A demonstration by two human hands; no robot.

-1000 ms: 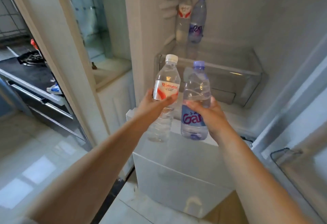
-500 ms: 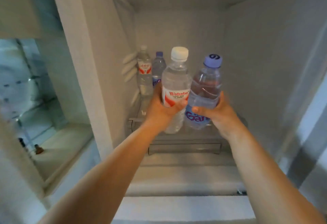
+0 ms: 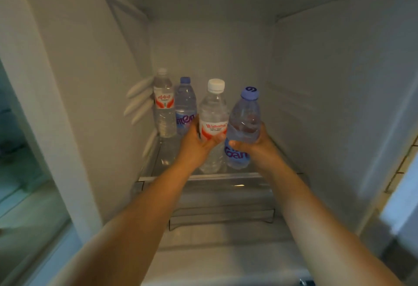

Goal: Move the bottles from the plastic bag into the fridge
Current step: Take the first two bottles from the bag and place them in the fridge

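Our left hand [image 3: 196, 143] grips the white-capped bottle [image 3: 213, 116], our right hand [image 3: 257, 145] the blue-capped bottle [image 3: 244, 118], above the fridge shelf's [image 3: 203, 176] front edge.

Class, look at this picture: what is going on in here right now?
A person reaches into an open white fridge with both bare arms. The left hand grips a clear plastic bottle with a white cap and red-and-white label; the right hand grips a clear bottle with a purple cap. Both are held above the glass shelf, where two similar bottles already stand at the back left.
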